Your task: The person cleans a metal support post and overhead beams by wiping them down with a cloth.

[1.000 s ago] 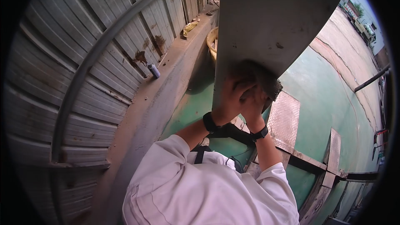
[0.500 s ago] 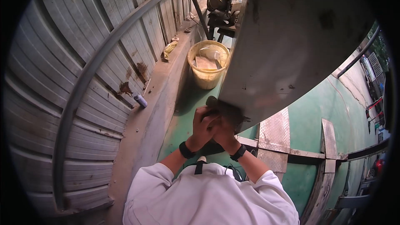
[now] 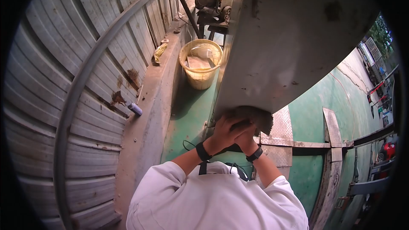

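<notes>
My left hand (image 3: 223,134) and my right hand (image 3: 246,139) are close together, fingers wrapped round a dark rounded thing with a rough, bristly-looking edge (image 3: 260,118). Its exact kind is hidden by my hands and the shadow. It sits against the lower end of a large grey panel (image 3: 285,55), which has dark smudges and small marks on it. A thin black cord (image 3: 185,145) curves out beside my left wrist. Both wrists wear dark bands.
A yellowish bucket (image 3: 201,81) with things inside stands on the green floor beyond my hands. On the left runs a corrugated metal wall (image 3: 89,81) with a curved pipe and a ledge holding a spray can (image 3: 134,108). Metal plates (image 3: 277,142) lie at right.
Both hands have moved right along the panel's lower end with the dark thing, which now shows more on the right. The view has shifted slightly, so the bucket appears further left.
</notes>
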Demonstrator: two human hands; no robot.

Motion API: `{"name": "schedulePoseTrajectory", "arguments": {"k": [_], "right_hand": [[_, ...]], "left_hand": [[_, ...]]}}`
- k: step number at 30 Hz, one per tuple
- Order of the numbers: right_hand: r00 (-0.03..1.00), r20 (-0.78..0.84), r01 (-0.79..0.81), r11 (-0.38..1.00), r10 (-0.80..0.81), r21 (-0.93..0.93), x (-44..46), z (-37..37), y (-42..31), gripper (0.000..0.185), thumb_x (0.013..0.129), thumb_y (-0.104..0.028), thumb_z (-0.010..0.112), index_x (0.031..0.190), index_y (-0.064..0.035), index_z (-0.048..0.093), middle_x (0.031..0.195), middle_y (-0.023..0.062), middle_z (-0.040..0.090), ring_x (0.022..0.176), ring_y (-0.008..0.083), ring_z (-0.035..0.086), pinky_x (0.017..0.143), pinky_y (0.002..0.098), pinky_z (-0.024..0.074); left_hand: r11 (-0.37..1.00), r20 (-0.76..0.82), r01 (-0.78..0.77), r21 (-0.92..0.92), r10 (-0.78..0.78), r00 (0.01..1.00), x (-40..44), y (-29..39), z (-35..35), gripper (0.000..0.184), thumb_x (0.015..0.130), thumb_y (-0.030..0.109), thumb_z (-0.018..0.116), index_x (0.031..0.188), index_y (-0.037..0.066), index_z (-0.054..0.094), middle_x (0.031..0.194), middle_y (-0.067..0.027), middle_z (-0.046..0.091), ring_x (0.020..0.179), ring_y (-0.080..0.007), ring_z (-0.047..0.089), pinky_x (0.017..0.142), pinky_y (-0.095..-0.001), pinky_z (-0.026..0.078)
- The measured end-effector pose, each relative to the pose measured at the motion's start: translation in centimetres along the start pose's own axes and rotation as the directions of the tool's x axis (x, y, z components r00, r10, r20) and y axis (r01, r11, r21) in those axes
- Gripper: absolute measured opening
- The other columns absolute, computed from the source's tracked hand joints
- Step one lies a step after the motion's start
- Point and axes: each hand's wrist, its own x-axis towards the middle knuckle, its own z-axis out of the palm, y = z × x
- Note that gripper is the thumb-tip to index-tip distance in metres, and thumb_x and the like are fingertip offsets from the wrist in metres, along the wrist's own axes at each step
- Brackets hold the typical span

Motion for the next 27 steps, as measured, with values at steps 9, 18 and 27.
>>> {"name": "schedulePoseTrajectory", "arguments": {"k": [9, 18, 27], "right_hand": [[0.983, 0.158, 0.116, 0.987, -0.098, -0.112, -1.2, 0.6, -3.9, 0.047, 0.074, -0.025, 0.067, 0.117, -0.0082, 0.059, 0.119, 0.0125, 0.057, 0.11, 0.0294, 0.054, 0.097, 0.0403, 0.0406], [0.973, -0.113, 0.166, 0.951, -0.201, -0.261, 6.4, -3.9, -3.8, 0.043, 0.073, -0.025, 0.069, 0.111, -0.0057, 0.062, 0.117, 0.0115, 0.057, 0.107, 0.029, 0.057, 0.091, 0.0394, 0.0457], [1.0, -0.016, 0.004, 0.999, -0.005, -0.044, -0.9, 1.0, 0.2, 0.036, 0.076, -0.022, 0.065, 0.106, -0.0036, 0.062, 0.107, 0.0138, 0.059, 0.1, 0.0313, 0.057, 0.088, 0.0425, 0.0439]], "left_hand": [[0.985, 0.13, 0.168, 0.043, -0.172, 0.976, -3.7, -1.5, -2.8, 0.04, 0.065, 0.003, 0.071, 0.102, 0.016, 0.067, 0.111, -0.008, 0.052, 0.1, -0.0308, 0.052, 0.083, -0.0403, 0.048], [0.997, -0.249, 0.049, -0.056, -0.061, 0.967, 8.0, 2.4, -2.8, 0.036, 0.067, 0.005, 0.073, 0.101, 0.013, 0.066, 0.105, -0.0082, 0.057, 0.095, -0.0282, 0.054, 0.083, -0.0399, 0.046], [0.999, 0.004, 0.021, -0.035, -0.02, 1.0, -0.9, -0.5, 0.3, 0.04, 0.07, 0.009, 0.074, 0.108, 0.016, 0.065, 0.11, -0.0083, 0.055, 0.103, -0.0304, 0.053, 0.087, -0.0405, 0.045]]}}
